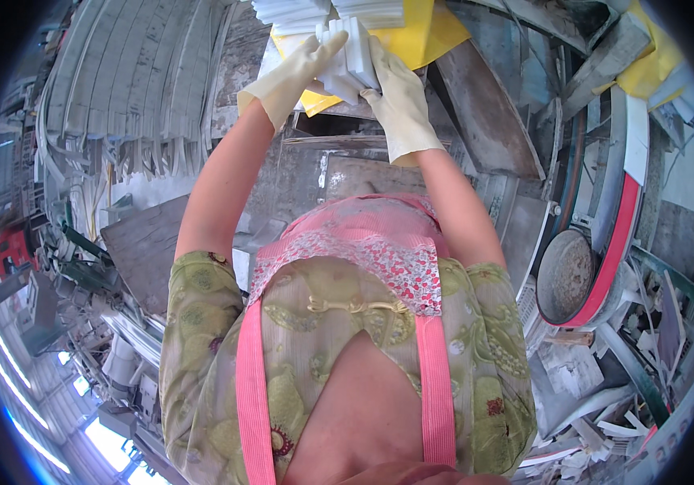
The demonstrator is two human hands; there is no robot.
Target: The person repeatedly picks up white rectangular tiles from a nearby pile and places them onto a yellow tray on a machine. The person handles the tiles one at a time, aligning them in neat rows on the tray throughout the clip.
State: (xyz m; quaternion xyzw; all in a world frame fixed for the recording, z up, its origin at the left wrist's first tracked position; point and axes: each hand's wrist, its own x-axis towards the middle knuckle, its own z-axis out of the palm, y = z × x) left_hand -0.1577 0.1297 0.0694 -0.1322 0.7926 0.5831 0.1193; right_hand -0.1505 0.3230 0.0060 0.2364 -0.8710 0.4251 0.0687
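The left hand point(306, 69), in a cream rubber glove, is pressed to the left side of a small bundle of thick white rectangular slabs point(348, 71). The right hand point(399, 93), gloved alike, is clamped on the opposite side, its thumb at the near corner. The bundle thus sits between the two palms, slabs face to face; squeezing from both ends probably keeps the loose pieces from sliding apart, and the gloves likely add grip and guard against hard edges.

Just beyond the hands stand neat stacks of similar white slabs point(290, 14), laid flat, perhaps so that they stay even and steady. A bright yellow plastic-looking sheet point(432, 36) spreads under the stacks and out past the right hand, possibly to keep the white faces off the grimy surface. Whether the bundle rests on it or is lifted, I cannot tell.

Well left of the left hand is a row of long grey strips point(124, 73); right of the right hand, a worn brown board point(488, 113) leans at a slant.
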